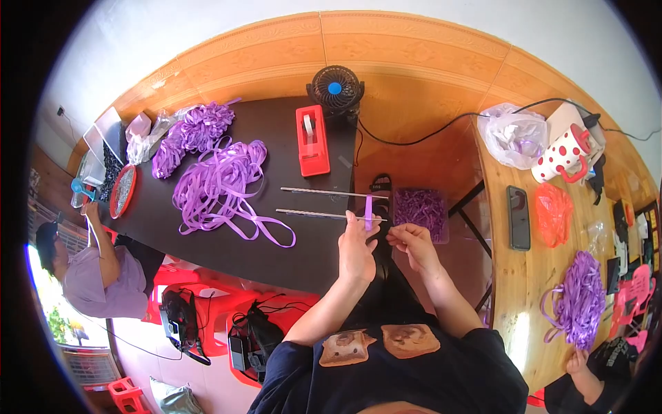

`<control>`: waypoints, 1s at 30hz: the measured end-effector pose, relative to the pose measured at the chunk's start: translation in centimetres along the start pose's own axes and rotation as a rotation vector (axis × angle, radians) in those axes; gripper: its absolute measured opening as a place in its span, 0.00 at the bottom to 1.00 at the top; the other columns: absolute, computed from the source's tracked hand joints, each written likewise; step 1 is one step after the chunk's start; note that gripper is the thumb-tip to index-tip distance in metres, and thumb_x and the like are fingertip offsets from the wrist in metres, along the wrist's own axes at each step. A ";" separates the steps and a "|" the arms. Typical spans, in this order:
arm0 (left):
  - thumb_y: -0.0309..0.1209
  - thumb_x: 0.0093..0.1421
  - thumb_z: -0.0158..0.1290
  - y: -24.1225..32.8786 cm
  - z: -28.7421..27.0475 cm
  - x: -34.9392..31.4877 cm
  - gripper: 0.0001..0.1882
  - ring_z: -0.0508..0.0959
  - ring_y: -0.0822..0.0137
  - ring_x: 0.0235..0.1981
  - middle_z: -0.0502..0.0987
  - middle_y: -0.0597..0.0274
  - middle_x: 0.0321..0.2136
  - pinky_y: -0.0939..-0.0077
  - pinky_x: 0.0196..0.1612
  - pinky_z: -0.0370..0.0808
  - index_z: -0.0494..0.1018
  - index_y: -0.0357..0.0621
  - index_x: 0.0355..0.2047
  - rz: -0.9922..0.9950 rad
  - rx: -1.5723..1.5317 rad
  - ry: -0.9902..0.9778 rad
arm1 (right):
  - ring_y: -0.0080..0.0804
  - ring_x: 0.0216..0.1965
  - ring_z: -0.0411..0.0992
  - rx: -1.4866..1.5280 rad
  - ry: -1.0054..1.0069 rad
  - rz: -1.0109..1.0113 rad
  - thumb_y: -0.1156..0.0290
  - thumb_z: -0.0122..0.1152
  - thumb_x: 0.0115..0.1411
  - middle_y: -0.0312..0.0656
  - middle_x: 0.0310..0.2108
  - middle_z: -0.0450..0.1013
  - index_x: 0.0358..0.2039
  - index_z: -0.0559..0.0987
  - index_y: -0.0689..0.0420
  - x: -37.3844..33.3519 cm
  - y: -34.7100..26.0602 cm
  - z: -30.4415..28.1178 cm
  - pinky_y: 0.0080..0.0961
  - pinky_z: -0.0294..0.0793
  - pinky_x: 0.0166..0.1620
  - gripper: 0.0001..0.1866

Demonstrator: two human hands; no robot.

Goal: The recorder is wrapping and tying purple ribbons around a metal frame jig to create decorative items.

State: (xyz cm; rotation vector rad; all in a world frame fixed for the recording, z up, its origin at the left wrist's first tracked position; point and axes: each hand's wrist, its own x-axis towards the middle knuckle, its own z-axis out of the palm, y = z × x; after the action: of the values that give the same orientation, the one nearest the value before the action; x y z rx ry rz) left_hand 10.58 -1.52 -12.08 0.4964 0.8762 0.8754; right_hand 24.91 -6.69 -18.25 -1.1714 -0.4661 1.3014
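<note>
Dark table [276, 141], one. Thin rods [314, 214], two, overhanging its edge. Left hand [357, 252], at the nearer rod, grip unclear. Right hand [417, 248], fingertips pressed together, contents indiscernible. Purple ribbon strip [369, 212], spanning both rods; may slip if they converge.

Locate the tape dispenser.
Head view, upper middle: the red tape dispenser sits on the dark table, just below the black fan, right of the loose purple ribbon.

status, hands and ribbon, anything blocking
Left hand grip at nearer rod and purple ribbon strip. Right hand grip beside it, fingertips together, hold unclear. Strip spans both rods. Red tape dispenser farther off, not blocking.
</note>
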 end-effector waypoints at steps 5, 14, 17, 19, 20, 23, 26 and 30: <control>0.56 0.66 0.34 0.1 -0.1 -0.1 0.29 0.67 0.68 0.45 0.74 0.64 0.41 0.61 0.53 0.52 0.72 0.43 0.42 0.031 0.047 -0.012 | 0.21 0.29 0.73 0.026 -0.115 -0.146 0.73 0.62 0.55 0.38 0.29 0.77 0.32 0.79 0.63 -1.4 -1.0 4.5 0.16 0.70 0.36 0.07; 0.50 0.68 0.36 -0.1 -0.4 0.1 0.25 0.63 0.76 0.27 0.67 0.70 0.24 0.80 0.28 0.59 0.73 0.41 0.31 0.096 -0.058 -0.095 | 0.15 0.20 0.67 0.145 -0.033 -0.185 0.71 0.60 0.58 0.32 0.20 0.73 0.26 0.78 0.58 -1.1 0.4 7.4 0.12 0.60 0.25 0.06; 0.48 0.68 0.39 0.3 0.6 -0.4 0.23 0.60 0.77 0.24 0.64 0.72 0.22 0.80 0.26 0.57 0.70 0.44 0.26 0.121 -0.025 0.047 | 0.15 0.20 0.66 0.155 -0.014 -0.136 0.72 0.58 0.59 0.33 0.20 0.72 0.24 0.77 0.57 -0.9 1.0 7.4 0.12 0.61 0.24 0.07; 0.46 0.67 0.41 0.4 0.4 -0.5 0.20 0.60 0.78 0.23 0.63 0.73 0.21 0.80 0.25 0.56 0.70 0.46 0.25 0.086 -0.038 0.013 | 0.16 0.20 0.67 0.159 -0.029 -0.117 0.72 0.58 0.59 0.33 0.20 0.73 0.25 0.77 0.58 -0.8 1.2 7.0 0.12 0.61 0.24 0.07; 0.46 0.67 0.41 0.5 0.5 -0.7 0.20 0.60 0.78 0.23 0.63 0.73 0.21 0.80 0.25 0.56 0.70 0.46 0.25 0.086 -0.039 0.012 | 0.16 0.21 0.68 0.165 -0.044 -0.098 0.72 0.58 0.59 0.33 0.20 0.73 0.25 0.78 0.58 -0.8 1.2 6.8 0.11 0.62 0.25 0.06; 0.45 0.67 0.41 0.4 0.4 -0.8 0.19 0.59 0.78 0.22 0.63 0.74 0.21 0.81 0.25 0.55 0.70 0.47 0.25 0.054 -0.029 -0.014 | 0.15 0.20 0.67 0.174 -0.051 -0.100 0.72 0.59 0.59 0.33 0.20 0.73 0.25 0.78 0.58 -0.8 1.1 6.9 0.11 0.62 0.24 0.06; 0.45 0.67 0.40 0.0 -0.7 -0.2 0.20 0.59 0.78 0.23 0.64 0.73 0.21 0.80 0.26 0.55 0.71 0.45 0.28 0.068 -0.061 -0.041 | 0.15 0.20 0.67 0.189 -0.057 -0.094 0.72 0.59 0.59 0.33 0.20 0.73 0.25 0.78 0.58 -1.0 0.8 7.3 0.11 0.62 0.24 0.06; 0.51 0.67 0.34 1.3 -0.9 -0.2 0.27 0.61 0.74 0.27 0.67 0.69 0.27 0.78 0.31 0.58 0.71 0.39 0.39 -0.043 -0.004 -0.165 | 0.15 0.20 0.68 0.199 -0.049 -0.152 0.72 0.59 0.59 0.33 0.21 0.74 0.26 0.78 0.58 -1.3 0.2 7.6 0.11 0.62 0.24 0.06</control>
State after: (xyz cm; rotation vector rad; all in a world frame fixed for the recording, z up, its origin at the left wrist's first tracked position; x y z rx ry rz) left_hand 9.14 -0.87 -11.63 0.5372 0.7315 0.7850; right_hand 18.20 -4.87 -14.99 -0.9233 -0.4417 1.2173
